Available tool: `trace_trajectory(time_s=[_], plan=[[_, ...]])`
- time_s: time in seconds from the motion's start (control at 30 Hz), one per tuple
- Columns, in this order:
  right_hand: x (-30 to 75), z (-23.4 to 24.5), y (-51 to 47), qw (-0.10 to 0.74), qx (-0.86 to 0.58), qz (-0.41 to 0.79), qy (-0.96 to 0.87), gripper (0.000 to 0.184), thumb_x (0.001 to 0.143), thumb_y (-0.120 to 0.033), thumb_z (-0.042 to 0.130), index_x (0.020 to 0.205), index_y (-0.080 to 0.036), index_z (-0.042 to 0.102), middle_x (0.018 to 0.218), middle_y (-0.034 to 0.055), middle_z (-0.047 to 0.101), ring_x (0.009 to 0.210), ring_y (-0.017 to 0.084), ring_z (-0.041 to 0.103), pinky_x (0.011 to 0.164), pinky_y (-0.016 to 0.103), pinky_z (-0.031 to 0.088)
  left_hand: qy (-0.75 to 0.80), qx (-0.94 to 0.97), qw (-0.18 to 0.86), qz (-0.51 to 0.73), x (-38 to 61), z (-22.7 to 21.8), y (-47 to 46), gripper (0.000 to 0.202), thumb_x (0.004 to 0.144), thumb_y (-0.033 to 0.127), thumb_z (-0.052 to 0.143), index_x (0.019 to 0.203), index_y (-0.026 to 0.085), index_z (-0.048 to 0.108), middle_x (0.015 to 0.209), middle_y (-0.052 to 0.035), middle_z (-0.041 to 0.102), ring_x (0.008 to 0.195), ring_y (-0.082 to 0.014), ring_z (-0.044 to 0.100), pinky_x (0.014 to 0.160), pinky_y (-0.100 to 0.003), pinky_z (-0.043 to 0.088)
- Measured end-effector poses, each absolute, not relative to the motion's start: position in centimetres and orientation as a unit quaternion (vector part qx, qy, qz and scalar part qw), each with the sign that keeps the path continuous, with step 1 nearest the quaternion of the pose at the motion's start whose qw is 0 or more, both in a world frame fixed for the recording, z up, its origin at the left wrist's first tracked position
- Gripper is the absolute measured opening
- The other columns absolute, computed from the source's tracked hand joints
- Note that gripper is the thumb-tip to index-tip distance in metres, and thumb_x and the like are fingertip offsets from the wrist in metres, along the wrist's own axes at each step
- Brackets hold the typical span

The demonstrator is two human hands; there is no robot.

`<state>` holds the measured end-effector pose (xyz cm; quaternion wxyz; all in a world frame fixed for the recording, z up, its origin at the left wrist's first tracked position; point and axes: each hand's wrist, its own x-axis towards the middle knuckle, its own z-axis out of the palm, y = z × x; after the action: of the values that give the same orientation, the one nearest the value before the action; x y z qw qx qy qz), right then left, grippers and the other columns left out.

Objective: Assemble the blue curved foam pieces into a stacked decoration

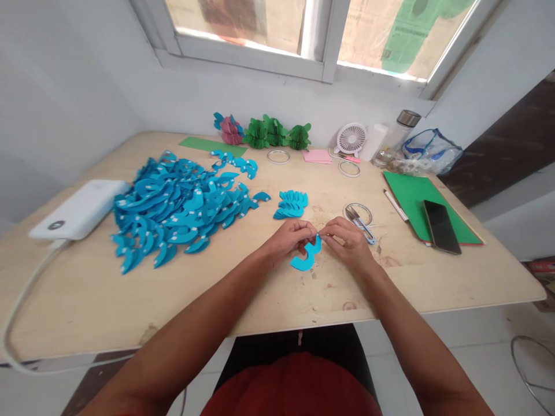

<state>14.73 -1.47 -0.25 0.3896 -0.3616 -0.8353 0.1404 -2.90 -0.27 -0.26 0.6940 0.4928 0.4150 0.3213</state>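
Blue cutout (307, 262) sits pinched in the grip of left hand (288, 238) and right hand (350, 244) (snips (361, 223) near, blue stack (291, 204) beyond).

Left hand (295, 238) and right hand (346, 241) pinch the upper end of a curved blue paper cutout (304, 263). Large pile of blue cutouts (173, 202) at left, beside white power bank (84, 205). At right, thread snips (361, 224) overlap tape roll (370, 214); smartphone (441, 226) rests on green paper (407, 190).

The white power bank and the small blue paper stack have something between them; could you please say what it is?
In the head view, the large pile of blue paper pieces lies between them.
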Motion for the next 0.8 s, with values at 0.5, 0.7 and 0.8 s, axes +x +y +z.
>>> trace_trajectory(time_s=[0.5,0.7,0.8], plan=[[14.58,-0.24,-1.58,0.374,-0.368,0.115,-0.844,0.01,0.086,-0.022,0.052,0.087,-0.019,0.061,0.079,0.0058,0.06,0.073,0.016,0.056,0.066,0.029,0.045,0.472,0.477,0.675,0.307,-2.67,-0.21,-0.36,0.007,0.059,0.011,0.052,0.055,0.015,0.057,0.045,0.004,0.048,0.035,-0.0032,0.036,0.034,-0.015,0.029],[14.65,-0.31,-1.44,0.373,-0.374,0.111,-0.842,0.01,0.085,-0.022,0.053,0.087,-0.018,0.062,0.078,0.0057,0.061,0.072,0.015,0.055,0.065,0.029,0.045,0.499,0.47,0.653,0.321,-2.46,-0.04,-0.5,0.007,0.059,0.012,0.052,0.053,0.014,0.056,0.044,0.0038,0.048,0.035,-0.0033,0.036,0.033,-0.015,0.028],[14.71,-0.39,-1.37,0.374,-0.378,0.119,-0.838,0.01,0.085,-0.023,0.053,0.086,-0.018,0.062,0.078,0.0055,0.061,0.071,0.015,0.055,0.064,0.028,0.045,0.498,0.472,0.645,0.335,-2.44,0.0,-0.6,0.007,0.059,0.012,0.053,0.053,0.014,0.056,0.045,0.0034,0.05,0.035,-0.0034,0.036,0.033,-0.015,0.029]])
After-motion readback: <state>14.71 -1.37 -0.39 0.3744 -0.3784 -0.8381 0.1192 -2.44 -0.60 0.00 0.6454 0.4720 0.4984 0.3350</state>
